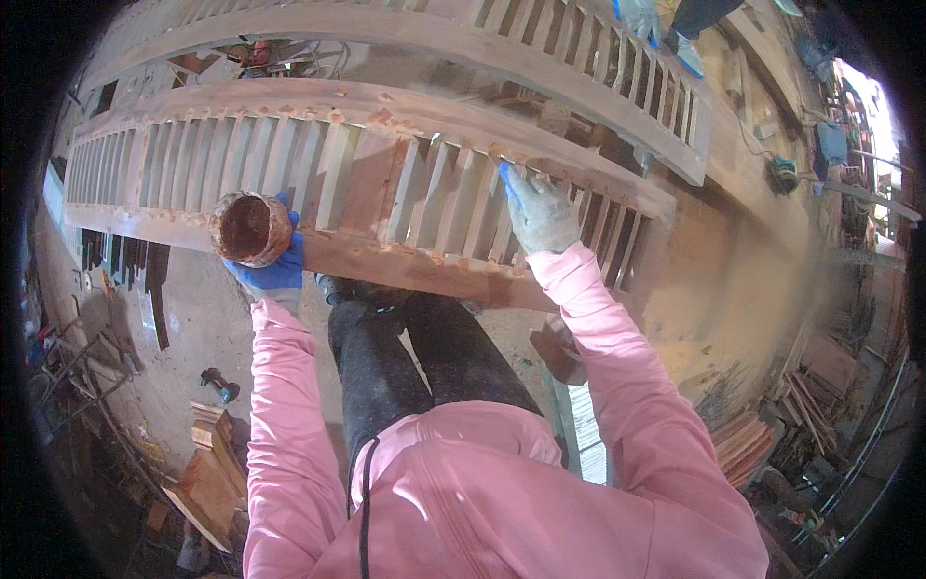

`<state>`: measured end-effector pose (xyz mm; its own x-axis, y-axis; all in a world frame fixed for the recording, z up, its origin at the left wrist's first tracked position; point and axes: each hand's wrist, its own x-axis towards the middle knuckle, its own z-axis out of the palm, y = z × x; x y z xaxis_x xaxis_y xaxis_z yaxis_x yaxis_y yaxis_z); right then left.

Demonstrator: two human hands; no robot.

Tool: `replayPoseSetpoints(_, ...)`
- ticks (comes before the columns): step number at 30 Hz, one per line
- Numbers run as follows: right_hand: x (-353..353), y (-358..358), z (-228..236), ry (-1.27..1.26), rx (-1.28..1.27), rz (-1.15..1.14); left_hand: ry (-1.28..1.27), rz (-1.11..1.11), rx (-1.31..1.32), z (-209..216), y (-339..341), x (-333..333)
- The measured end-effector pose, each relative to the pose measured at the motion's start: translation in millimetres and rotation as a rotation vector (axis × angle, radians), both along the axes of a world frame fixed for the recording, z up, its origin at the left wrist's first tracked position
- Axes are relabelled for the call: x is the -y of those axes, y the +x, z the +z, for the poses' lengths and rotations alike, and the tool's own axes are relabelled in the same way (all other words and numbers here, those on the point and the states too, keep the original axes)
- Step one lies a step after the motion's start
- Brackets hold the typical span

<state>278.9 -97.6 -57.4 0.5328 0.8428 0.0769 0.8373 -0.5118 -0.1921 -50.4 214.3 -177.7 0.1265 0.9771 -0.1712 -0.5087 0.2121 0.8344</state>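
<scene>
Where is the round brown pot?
The pot is left of centre in the head view, held in the gloved left hand at the near edge of the slatted wooden panel.

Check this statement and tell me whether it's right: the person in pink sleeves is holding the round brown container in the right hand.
Wrong hand: the head view shows the round brown container in the left hand, while the right hand is at the slatted wooden panel. The pink sleeves are as you said.
</scene>
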Motion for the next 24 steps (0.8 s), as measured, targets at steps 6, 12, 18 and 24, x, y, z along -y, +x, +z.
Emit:
replayPoseSetpoints(6,2.8,13.1,-25.3,0.11,0.116,0.045,-0.13,-0.215,0.102,30.2,22.8,13.9)
replayPoseSetpoints(12,5.2,1.3,-6.3,0.113,-0.068,-0.025,-0.111,-0.163,0.034,7.9,6.3,4.6)
replayPoseSetpoints(18,-57.3,-14.3,-13.9,0.355,-0.066,0.031,-0.09,-0.042,-0.035,-12.0,-3.8,-3.0)
replayPoseSetpoints(24,-69.2,-21.9,-23.3,0.001,0.133,0.136,-0.121,-0.196,0.012,29.1,16.1,12.7)
